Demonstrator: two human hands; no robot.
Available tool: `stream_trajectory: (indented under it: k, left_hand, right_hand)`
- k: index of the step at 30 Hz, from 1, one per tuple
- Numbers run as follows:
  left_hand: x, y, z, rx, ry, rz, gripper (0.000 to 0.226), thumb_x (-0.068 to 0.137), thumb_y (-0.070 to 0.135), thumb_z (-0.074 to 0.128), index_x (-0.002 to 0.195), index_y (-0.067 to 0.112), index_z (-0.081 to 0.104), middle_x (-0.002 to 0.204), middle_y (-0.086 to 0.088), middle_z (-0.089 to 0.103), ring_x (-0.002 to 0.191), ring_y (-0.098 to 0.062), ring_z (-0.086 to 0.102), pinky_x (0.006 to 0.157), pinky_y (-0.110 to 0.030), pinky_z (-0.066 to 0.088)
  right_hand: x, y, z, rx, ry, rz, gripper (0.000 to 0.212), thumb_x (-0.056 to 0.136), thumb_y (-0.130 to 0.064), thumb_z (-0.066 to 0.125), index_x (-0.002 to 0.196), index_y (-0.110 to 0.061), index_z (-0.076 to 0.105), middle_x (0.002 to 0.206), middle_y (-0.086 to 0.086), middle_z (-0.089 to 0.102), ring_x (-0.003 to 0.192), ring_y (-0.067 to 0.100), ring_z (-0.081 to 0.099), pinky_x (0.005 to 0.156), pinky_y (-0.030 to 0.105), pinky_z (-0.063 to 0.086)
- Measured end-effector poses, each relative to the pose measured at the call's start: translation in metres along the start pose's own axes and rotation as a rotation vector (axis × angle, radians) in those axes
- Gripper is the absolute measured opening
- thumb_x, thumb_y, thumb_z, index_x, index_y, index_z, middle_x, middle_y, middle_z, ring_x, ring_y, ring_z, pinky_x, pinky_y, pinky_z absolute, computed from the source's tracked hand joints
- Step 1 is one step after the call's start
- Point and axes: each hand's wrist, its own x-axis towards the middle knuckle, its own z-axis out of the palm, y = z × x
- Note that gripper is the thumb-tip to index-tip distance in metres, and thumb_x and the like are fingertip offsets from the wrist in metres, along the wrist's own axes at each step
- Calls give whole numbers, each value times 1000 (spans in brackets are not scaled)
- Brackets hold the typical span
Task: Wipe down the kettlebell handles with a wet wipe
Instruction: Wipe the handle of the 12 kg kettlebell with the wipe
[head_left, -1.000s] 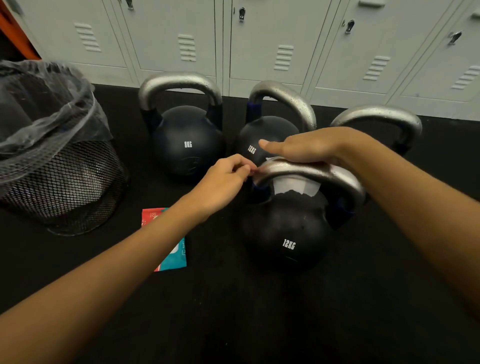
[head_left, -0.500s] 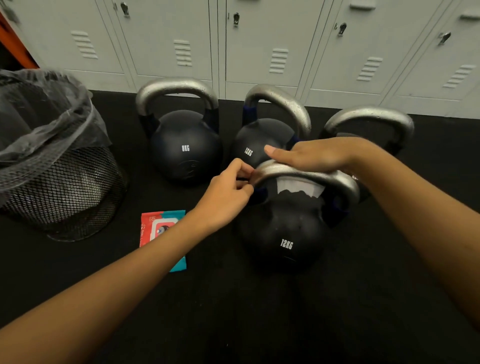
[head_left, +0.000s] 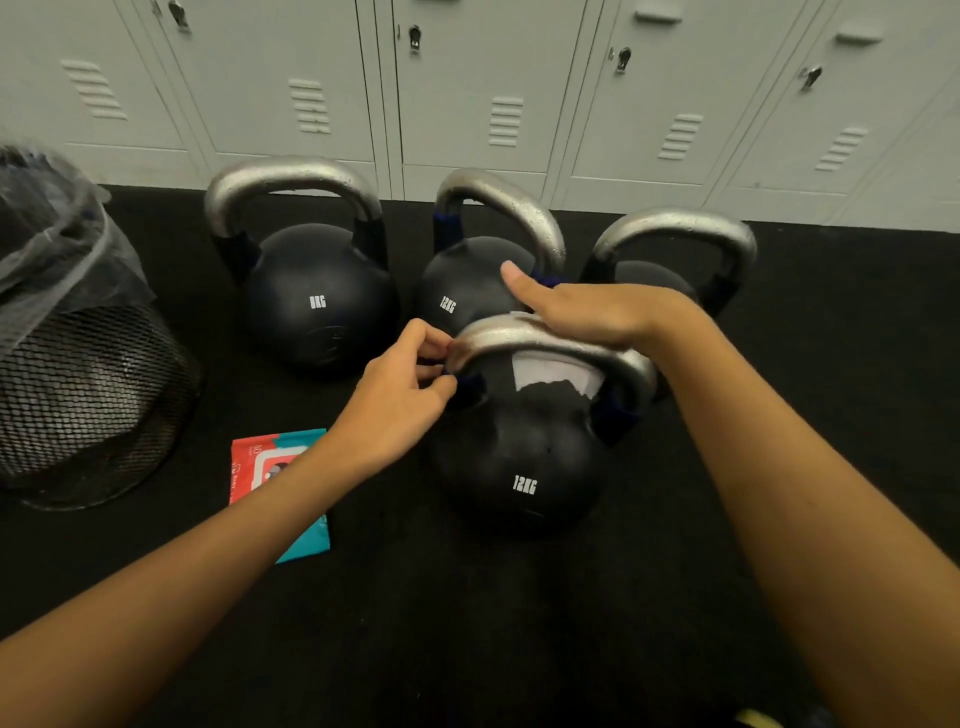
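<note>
Nearest me on the black floor stands a black 12KG kettlebell (head_left: 519, 467) with a silver handle (head_left: 498, 335). My right hand (head_left: 587, 312) lies over the top of that handle, thumb pointing left, its fingers hidden behind the bar. A white wet wipe (head_left: 550, 371) sits under the hand and hangs below the bar. My left hand (head_left: 400, 400) has curled fingers pinching the handle's left bend. Behind are an 8KG kettlebell (head_left: 317, 301), another 12KG one (head_left: 462, 291) and a third (head_left: 675, 223) at the right.
A red and teal pack of wipes (head_left: 260, 457) lies on the floor under my left forearm. A black mesh bin (head_left: 88, 389) with a plastic liner stands at the left. Grey lockers (head_left: 467, 78) line the back.
My left hand has slid a little down the left bend of the front handle, fingers curling more. The right hand stays on top of the handle.
</note>
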Motion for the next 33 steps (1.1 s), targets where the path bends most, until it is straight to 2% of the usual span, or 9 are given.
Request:
stream_trajectory:
  k: [2, 4, 7, 12, 16, 21, 25, 27, 33]
  left_hand:
    - [0, 0, 0, 1, 7, 2, 25, 90, 8, 60, 110, 22, 55, 111, 12, 60, 102, 0, 59, 78, -11, 44]
    - [0, -1, 0, 5, 1, -1, 26, 90, 8, 60, 111, 22, 55, 112, 13, 59, 103, 0, 58, 78, -11, 43]
    - [0, -1, -1, 12, -11, -10, 28, 90, 10, 60, 113, 24, 54, 114, 13, 58, 107, -3, 57, 82, -15, 44]
    - [-1, 0, -1, 19, -23, -22, 30, 90, 9, 61, 115, 25, 52, 118, 10, 58, 113, -6, 56, 90, -21, 45]
    - [-2, 1, -1, 28, -31, -27, 33, 90, 10, 61, 117, 25, 50, 122, 9, 57, 116, -7, 54, 96, -27, 45]
    - [-3, 3, 0, 31, -35, -27, 33, 90, 10, 61, 118, 24, 50, 123, 9, 56, 116, -7, 53, 91, -21, 43]
    - [-3, 4, 0, 30, -33, -29, 33, 90, 10, 60, 118, 23, 49, 122, 8, 56, 115, -6, 53, 85, -16, 40]
    - [-3, 5, 1, 26, -34, -29, 33, 90, 9, 60, 118, 23, 49, 124, 8, 56, 116, -6, 52, 87, -17, 41]
    - [-3, 4, 1, 25, -36, -35, 33, 90, 9, 61, 118, 24, 49, 123, 9, 55, 117, -7, 52, 87, -18, 41]
  right_hand:
    - [-12, 23, -5, 169, 13, 42, 79, 90, -77, 17, 113, -22, 68, 120, -6, 68, 112, 12, 62, 106, 30, 37]
    - [-22, 45, -5, 316, 5, 76, 92, 83, -84, 23, 105, -10, 73, 99, 1, 75, 92, 17, 71, 91, 29, 47]
    - [-25, 77, 9, 580, 78, 36, 103, 73, -90, 27, 112, -5, 71, 103, 23, 67, 92, 29, 63, 90, 38, 46]
    - [-20, 97, 59, 1128, 470, -18, 61, 97, -60, 37, 100, -11, 73, 108, 17, 72, 111, 29, 65, 108, 41, 43]
    - [-27, 98, 92, 1172, 711, -54, 45, 105, -39, 32, 99, -21, 72, 99, -2, 75, 107, 11, 65, 112, 37, 38]
    - [-42, 90, 130, 1181, 951, 43, 41, 104, -39, 37, 93, -34, 75, 95, -7, 74, 105, 6, 64, 100, 28, 42]
    - [-46, 70, 148, 1154, 1026, 40, 42, 104, -43, 35, 136, -27, 57, 133, -9, 61, 127, 0, 51, 112, 29, 36]
    - [-45, 66, 147, 1138, 1039, 49, 48, 104, -45, 32, 143, -24, 49, 139, -9, 56, 131, 0, 46, 113, 26, 33]
    - [-40, 73, 147, 1328, 927, 131, 34, 105, -44, 28, 101, -37, 62, 104, -18, 61, 102, -2, 54, 107, 28, 33]
